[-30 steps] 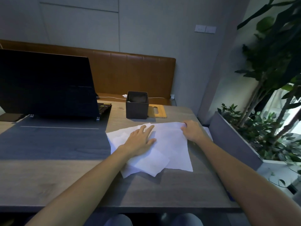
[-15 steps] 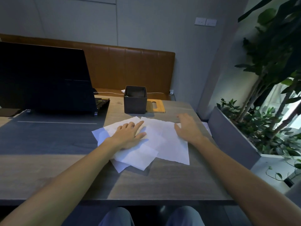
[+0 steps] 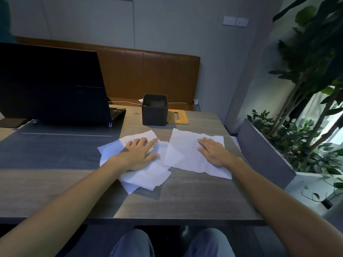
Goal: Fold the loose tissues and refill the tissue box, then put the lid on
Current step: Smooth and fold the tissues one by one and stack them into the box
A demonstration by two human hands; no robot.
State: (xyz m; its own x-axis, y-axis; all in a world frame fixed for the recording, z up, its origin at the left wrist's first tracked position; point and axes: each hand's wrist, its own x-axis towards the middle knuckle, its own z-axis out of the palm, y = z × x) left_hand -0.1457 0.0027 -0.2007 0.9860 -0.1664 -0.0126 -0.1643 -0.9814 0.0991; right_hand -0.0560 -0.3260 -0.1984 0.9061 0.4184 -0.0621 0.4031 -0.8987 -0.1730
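Note:
Several loose white tissues lie on the wooden table (image 3: 185,197). My left hand (image 3: 138,153) lies flat on the left pile of tissues (image 3: 146,175), fingers straight. My right hand (image 3: 213,153) rests flat on a single tissue sheet (image 3: 183,145) pulled off to the right, which overlaps the pile at its left corner. Behind them stands the dark square tissue box (image 3: 155,110), open at the top, its inside in shadow. The wooden lid (image 3: 179,117) with a slot lies flat just right of the box.
An open black laptop (image 3: 53,86) stands at the back left on a dark desk mat (image 3: 55,149). A white cable (image 3: 176,103) runs behind the box. A grey planter (image 3: 263,145) with plants lines the table's right side. A brown bench back stands behind.
My right hand let go of the tissue's far edge, went flat and slid one sheet rightward, apart from the pile. My left hand stayed pressed on the pile.

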